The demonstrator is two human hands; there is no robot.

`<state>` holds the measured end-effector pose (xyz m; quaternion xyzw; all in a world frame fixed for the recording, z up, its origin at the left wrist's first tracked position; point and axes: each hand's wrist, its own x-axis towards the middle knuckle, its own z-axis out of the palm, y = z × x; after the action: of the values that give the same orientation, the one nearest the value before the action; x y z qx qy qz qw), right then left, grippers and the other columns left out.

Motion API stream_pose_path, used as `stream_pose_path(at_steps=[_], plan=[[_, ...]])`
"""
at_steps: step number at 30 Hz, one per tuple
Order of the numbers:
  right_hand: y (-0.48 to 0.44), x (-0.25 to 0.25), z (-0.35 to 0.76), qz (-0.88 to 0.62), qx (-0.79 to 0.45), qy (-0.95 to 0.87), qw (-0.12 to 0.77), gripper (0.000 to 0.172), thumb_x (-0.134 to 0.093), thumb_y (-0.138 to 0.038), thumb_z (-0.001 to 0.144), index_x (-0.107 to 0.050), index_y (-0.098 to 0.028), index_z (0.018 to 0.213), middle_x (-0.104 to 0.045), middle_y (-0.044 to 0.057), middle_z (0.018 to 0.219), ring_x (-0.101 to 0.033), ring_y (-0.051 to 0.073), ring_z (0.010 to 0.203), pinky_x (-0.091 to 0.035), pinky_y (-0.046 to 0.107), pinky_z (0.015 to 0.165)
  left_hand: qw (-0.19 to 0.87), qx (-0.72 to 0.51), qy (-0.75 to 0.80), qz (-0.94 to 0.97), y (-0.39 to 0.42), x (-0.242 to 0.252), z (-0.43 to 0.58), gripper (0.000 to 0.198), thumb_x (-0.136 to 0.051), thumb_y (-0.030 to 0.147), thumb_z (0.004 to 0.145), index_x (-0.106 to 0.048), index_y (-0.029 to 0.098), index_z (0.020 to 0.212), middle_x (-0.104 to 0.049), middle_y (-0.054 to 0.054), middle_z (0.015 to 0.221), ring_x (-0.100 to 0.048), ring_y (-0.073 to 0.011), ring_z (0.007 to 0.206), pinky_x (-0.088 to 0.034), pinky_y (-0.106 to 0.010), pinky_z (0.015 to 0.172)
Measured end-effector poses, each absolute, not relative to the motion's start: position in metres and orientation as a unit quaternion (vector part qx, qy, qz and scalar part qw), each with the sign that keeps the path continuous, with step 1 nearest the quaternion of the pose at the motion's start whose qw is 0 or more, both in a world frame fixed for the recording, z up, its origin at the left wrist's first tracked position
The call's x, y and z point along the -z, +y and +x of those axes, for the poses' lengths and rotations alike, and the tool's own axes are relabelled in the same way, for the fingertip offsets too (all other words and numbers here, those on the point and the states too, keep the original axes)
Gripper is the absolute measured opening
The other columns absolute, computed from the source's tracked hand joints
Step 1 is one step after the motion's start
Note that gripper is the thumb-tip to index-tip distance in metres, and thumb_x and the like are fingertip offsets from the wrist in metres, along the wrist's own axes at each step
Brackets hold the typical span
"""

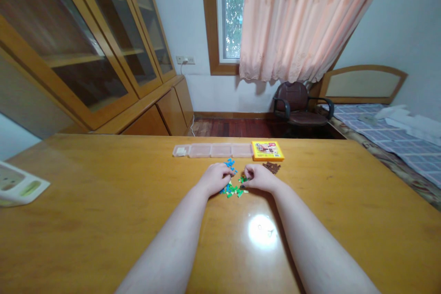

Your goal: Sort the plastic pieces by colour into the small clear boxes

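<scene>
Small building bricks lie in a loose pile on the wooden table, mostly green bricks (pixel 235 190) with some pale and blue ones among them. My left hand (pixel 214 178) rests at the pile's left side, fingers curled down; whatever they hold, if anything, is hidden. Just beyond those fingertips is a group of blue bricks (pixel 230 163). From the right, my right hand (pixel 261 177) reaches in with bent fingers and thumb drawn together over the green bricks. A tiny dark spot shows at its thumb tip, too small to name. Brown bricks (pixel 272 167) are heaped beyond my right wrist.
Behind the bricks stands a row of clear plastic compartments (pixel 221 150), the leftmost holding something whitish. A yellow box (pixel 268 151) with a printed picture adjoins its right end. At the table's left edge is a white plastic object (pixel 25 186). A chair (pixel 303 105) stands past the far edge.
</scene>
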<state>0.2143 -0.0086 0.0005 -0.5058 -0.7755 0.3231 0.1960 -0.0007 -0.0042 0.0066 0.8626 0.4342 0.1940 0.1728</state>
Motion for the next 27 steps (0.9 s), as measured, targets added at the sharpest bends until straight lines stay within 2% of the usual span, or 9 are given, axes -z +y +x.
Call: stream_pose_path(at_steps=[5,8,12,16,21,27], plan=[[-0.006,0.003,0.216,-0.508,-0.326,-0.774,0.193,0.029,-0.072,-0.024,0.059,-0.044,-0.018,0.063,-0.046,-0.008,0.056,-0.041,0.007,0.054,-0.028,0.018,0.050,0.174,-0.197,0.430,0.864,-0.004,-0.007,-0.001,0.026,-0.051,0.017,0.077,-0.071,0.024,0.092,-0.069,-0.002,0.091,-0.060,-0.0167,0.088,-0.045,-0.028,0.082],[-0.009,0.002,0.210,-0.530,-0.294,-0.774,0.186,0.027,-0.073,-0.029,0.061,-0.048,-0.018,0.064,-0.048,-0.007,0.057,-0.041,0.008,0.053,-0.026,0.019,0.050,0.173,-0.199,0.430,0.864,-0.004,-0.006,-0.001,0.026,-0.051,0.017,0.076,-0.072,0.023,0.091,-0.069,-0.002,0.090,-0.060,-0.0167,0.087,-0.045,-0.028,0.081],[-0.014,0.001,0.200,-0.543,-0.239,-0.780,0.200,0.021,-0.068,-0.036,0.069,-0.055,-0.018,0.069,-0.053,-0.005,0.059,-0.044,0.009,0.054,-0.025,0.020,0.051,0.173,-0.193,0.435,0.862,-0.003,-0.006,0.000,0.025,-0.051,0.019,0.077,-0.072,0.023,0.091,-0.069,-0.002,0.089,-0.060,-0.0166,0.087,-0.045,-0.027,0.081],[-0.014,0.000,0.199,-0.535,-0.236,-0.777,0.234,0.013,-0.056,-0.029,0.080,-0.061,-0.018,0.076,-0.057,-0.002,0.064,-0.047,0.010,0.058,-0.030,0.021,0.054,0.176,-0.193,0.436,0.861,-0.003,-0.006,0.000,0.025,-0.050,0.019,0.078,-0.072,0.024,0.091,-0.069,-0.002,0.090,-0.061,-0.0165,0.087,-0.045,-0.027,0.082],[-0.012,-0.003,0.202,-0.467,-0.208,-0.820,0.258,0.020,-0.051,-0.024,0.084,-0.067,-0.017,0.076,-0.060,0.002,0.073,-0.052,0.013,0.069,-0.035,0.023,0.065,0.188,-0.203,0.462,0.842,-0.004,-0.007,-0.001,0.030,-0.050,0.016,0.075,-0.070,0.023,0.097,-0.069,-0.002,0.095,-0.061,-0.0166,0.089,-0.045,-0.027,0.083],[-0.011,-0.003,0.204,-0.463,-0.227,-0.820,0.249,0.036,-0.047,-0.026,0.088,-0.065,-0.015,0.059,-0.055,0.002,0.065,-0.051,0.012,0.065,-0.036,0.024,0.064,0.185,-0.214,0.491,0.824,-0.006,-0.012,-0.001,0.023,-0.048,0.022,0.079,-0.070,0.022,0.086,-0.069,-0.002,0.089,-0.060,-0.0164,0.084,-0.045,-0.026,0.079]])
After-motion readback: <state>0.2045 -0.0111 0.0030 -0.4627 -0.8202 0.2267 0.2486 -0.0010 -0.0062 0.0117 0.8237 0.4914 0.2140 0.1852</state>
